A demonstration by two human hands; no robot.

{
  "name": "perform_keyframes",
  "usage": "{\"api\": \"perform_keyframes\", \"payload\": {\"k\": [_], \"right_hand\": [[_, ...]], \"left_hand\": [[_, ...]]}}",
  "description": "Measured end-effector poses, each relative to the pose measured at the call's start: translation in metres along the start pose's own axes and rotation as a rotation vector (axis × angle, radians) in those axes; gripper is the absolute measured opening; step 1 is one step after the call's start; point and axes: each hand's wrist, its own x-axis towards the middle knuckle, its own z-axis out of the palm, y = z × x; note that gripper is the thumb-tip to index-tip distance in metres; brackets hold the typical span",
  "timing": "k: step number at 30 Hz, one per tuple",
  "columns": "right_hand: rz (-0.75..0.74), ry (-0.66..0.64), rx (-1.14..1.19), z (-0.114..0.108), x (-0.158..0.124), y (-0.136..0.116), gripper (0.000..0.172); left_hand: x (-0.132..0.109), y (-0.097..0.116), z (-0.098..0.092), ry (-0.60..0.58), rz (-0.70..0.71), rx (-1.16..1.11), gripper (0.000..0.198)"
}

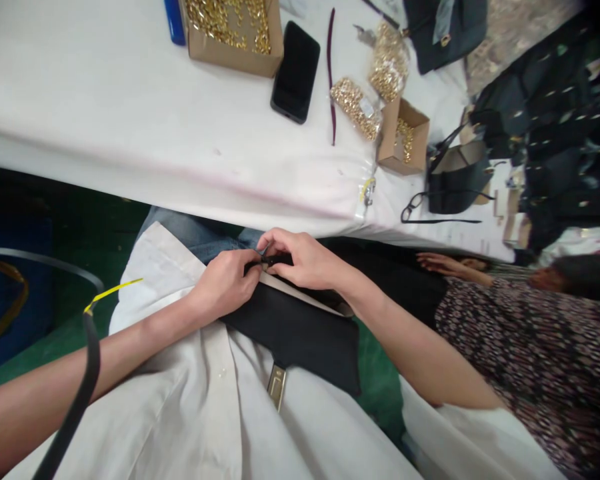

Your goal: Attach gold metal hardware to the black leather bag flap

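Note:
A black handbag (305, 333) rests across my lap, its flap hanging toward me with a gold metal clasp (277, 387) at the tip. Along its opening a pale inner edge shows. My left hand (233, 279) is closed at the bag's upper edge, thumb and fingers pinching a black strap piece. Facing it, my right hand (300, 259) pinches the same dark strap (280, 258) between thumb and curled fingers. A small bit of metal seems to sit between the fingertips, too small to make out. The fingers hide part of the strap.
On the white table (130, 120) lie a box of gold hardware (235, 60), a black phone (295, 72), a dark red strip (332, 77), bags of gold parts (357, 107), a smaller box (403, 137) and glasses (440, 221). Another person's patterned sleeve (520, 353) is at right.

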Motion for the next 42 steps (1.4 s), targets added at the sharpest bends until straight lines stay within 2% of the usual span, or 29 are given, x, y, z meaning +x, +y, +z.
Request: {"api": "perform_keyframes", "payload": {"k": [5,13,16,20,29,33,35,38,40,42], "right_hand": [[0.015,0.023,0.016,0.0,-0.002,-0.003,0.044],[-0.011,-0.028,0.021,-0.006,-0.003,0.003,0.039],[-0.006,-0.049,0.034,-0.008,0.0,0.008,0.036],[0.038,-0.018,0.075,-0.004,0.001,0.01,0.035],[0.3,0.037,0.258,-0.002,-0.015,-0.002,0.041],[0.406,0.107,0.173,-0.008,-0.032,0.0,0.025],[0.475,0.118,0.193,-0.009,-0.038,0.004,0.039],[0.645,0.096,0.428,-0.004,-0.042,0.009,0.055],[0.738,0.105,0.598,0.0,-0.041,0.011,0.059],[0.771,0.127,0.718,0.004,-0.04,0.012,0.058]], "left_hand": [[0.0,-0.001,0.001,0.007,0.011,0.032,0.02],[0.009,0.005,-0.015,-0.171,0.095,0.143,0.03],[0.012,0.0,-0.013,-0.174,0.102,0.11,0.03],[0.011,-0.008,-0.005,-0.109,0.059,0.002,0.032],[0.012,-0.009,-0.001,-0.108,-0.022,-0.172,0.034],[0.013,-0.009,0.003,-0.092,-0.041,-0.237,0.034],[0.013,-0.009,0.005,-0.1,-0.037,-0.252,0.033],[0.013,-0.01,0.007,-0.114,-0.012,-0.23,0.031],[0.013,-0.011,0.008,-0.114,-0.016,-0.237,0.031],[0.013,-0.011,0.008,-0.107,-0.031,-0.259,0.03]]}}
